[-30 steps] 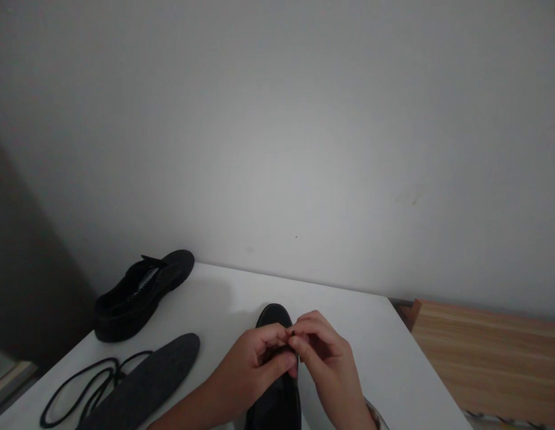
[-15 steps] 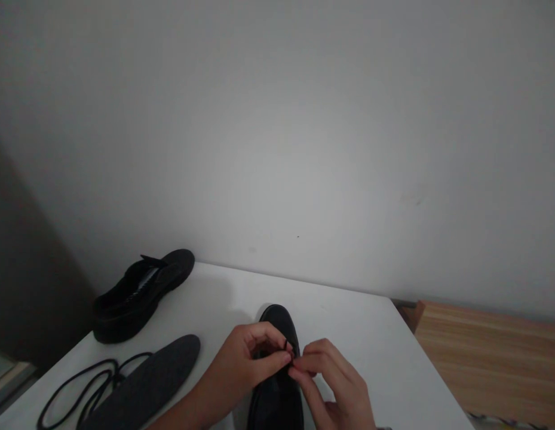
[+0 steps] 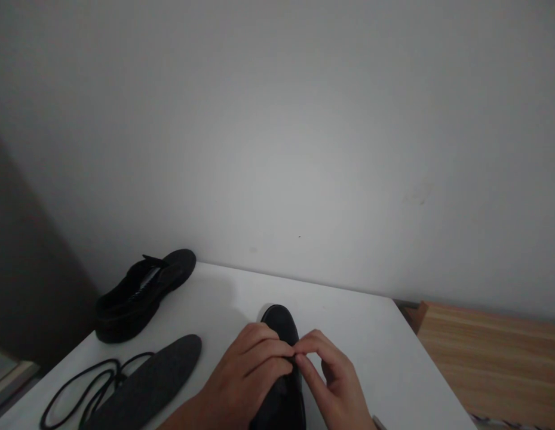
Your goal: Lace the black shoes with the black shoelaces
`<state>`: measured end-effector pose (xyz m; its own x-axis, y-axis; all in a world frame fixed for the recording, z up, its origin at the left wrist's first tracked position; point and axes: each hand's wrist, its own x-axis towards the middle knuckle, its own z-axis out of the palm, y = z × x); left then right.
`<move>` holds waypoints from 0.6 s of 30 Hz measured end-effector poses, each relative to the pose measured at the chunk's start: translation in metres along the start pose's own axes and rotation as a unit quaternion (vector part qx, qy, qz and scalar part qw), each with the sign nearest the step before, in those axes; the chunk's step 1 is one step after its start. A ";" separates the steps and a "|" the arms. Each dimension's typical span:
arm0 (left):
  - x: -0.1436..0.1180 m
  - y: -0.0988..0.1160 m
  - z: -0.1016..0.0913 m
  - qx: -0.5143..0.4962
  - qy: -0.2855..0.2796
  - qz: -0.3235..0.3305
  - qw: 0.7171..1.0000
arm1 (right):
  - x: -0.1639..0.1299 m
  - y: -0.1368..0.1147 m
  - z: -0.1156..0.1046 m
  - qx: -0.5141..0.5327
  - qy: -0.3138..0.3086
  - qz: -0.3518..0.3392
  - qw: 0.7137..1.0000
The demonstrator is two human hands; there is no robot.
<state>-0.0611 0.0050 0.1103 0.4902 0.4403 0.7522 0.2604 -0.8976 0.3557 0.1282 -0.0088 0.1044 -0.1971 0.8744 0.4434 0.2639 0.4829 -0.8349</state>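
Note:
A black shoe (image 3: 279, 322) stands on the white table (image 3: 376, 352), toe pointing to the wall. My left hand (image 3: 245, 373) lies over its upper, fingers curled down onto it. My right hand (image 3: 333, 382) is beside it on the right, thumb and forefinger pinched at the shoe's lacing area, touching the left fingertips. A lace end between the fingers is too small to make out. Most of the shoe is hidden under both hands.
A second black shoe (image 3: 140, 292) lies at the table's back left corner. A dark grey insole (image 3: 152, 382) and a loose black lace (image 3: 82, 385) lie at the front left. A wooden surface (image 3: 492, 358) stands to the right, the wall close behind.
Both hands have sunk lower onto the shoe. The left fingers, curled up around a lace end before, now press flat over the upper; the right pinch has stayed at the same spot.

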 end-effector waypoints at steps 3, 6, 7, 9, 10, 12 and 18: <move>-0.006 -0.005 0.002 -0.071 0.040 -0.077 0.994 | -0.007 0.008 -0.004 0.003 0.020 0.020 1.000; -0.021 -0.007 0.000 -0.131 0.046 -0.207 0.968 | -0.018 0.023 -0.015 0.003 0.050 0.060 0.997; -0.027 -0.008 -0.001 -0.142 0.049 -0.253 0.956 | -0.022 0.029 -0.019 0.006 0.059 0.073 0.996; -0.039 -0.008 -0.003 -0.153 0.050 -0.327 0.931 | -0.030 0.039 -0.028 0.019 0.069 0.096 0.993; -0.044 -0.008 -0.004 -0.157 0.049 -0.353 0.921 | -0.033 0.042 -0.031 0.029 0.072 0.105 0.991; -0.048 -0.007 -0.005 -0.171 0.043 -0.381 0.908 | -0.037 0.045 -0.033 0.057 0.079 0.119 0.988; -0.015 -0.001 -0.003 -0.191 0.072 -0.337 0.919 | -0.026 0.028 -0.008 0.188 0.068 0.121 0.972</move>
<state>-0.0713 -0.0011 0.1009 0.2025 0.9165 0.3449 0.1407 -0.3757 0.9160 0.1483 -0.0181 0.0719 -0.0384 0.9709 0.2363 -0.0827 0.2326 -0.9691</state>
